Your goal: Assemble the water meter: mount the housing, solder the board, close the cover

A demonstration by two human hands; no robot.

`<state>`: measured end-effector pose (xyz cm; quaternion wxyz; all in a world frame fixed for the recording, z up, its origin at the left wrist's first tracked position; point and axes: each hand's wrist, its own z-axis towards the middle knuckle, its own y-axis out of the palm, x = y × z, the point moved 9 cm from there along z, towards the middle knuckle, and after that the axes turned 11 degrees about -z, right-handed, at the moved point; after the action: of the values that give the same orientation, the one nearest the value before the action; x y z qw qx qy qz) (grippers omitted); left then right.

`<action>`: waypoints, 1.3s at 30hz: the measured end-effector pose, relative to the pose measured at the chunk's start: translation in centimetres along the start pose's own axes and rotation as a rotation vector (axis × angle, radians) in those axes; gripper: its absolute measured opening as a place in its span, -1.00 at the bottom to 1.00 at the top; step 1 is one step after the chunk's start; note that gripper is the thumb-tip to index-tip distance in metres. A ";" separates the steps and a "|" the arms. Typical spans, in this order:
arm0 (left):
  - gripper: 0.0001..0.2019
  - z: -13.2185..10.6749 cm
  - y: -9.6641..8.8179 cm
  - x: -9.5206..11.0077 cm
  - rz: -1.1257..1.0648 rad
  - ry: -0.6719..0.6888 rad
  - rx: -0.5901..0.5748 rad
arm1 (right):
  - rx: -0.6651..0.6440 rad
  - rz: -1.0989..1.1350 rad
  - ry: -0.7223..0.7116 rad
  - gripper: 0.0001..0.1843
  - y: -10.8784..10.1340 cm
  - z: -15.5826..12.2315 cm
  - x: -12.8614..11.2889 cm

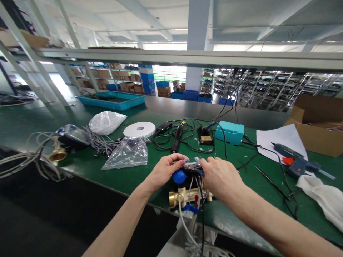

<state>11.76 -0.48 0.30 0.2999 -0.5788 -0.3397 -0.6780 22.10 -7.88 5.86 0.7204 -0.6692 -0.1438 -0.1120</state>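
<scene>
My left hand [166, 171] and my right hand [219, 179] meet above a brass water meter body [184, 197] at the green bench's front edge. Between my fingers are thin wires and a small metal tool with a blue grip [193, 168], partly hidden, so its exact kind is unclear. A round blue cap [179, 176] sits on the meter just under my left hand. Grey and black cables [189, 228] run from the meter down over the edge.
Nearby stand a soldering station [205, 135], a teal power box [229, 132], a soldering iron [177, 138], tweezers [272, 182], a blue glue gun [296, 163], plastic bags [125, 153], a white tape roll [139, 130], another brass meter [58, 154], a cardboard box [316, 125] and a blue tray [110, 100].
</scene>
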 end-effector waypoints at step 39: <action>-0.62 1.2 -1.3 -0.2 -0.095 -0.003 0.127 | 0.036 -0.024 -0.107 -0.81 0.4 0.1 1.0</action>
<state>11.45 1.23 0.05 0.3028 -0.5429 -0.4096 -0.6677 23.15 -7.76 5.82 0.7220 -0.6595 -0.1921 -0.0824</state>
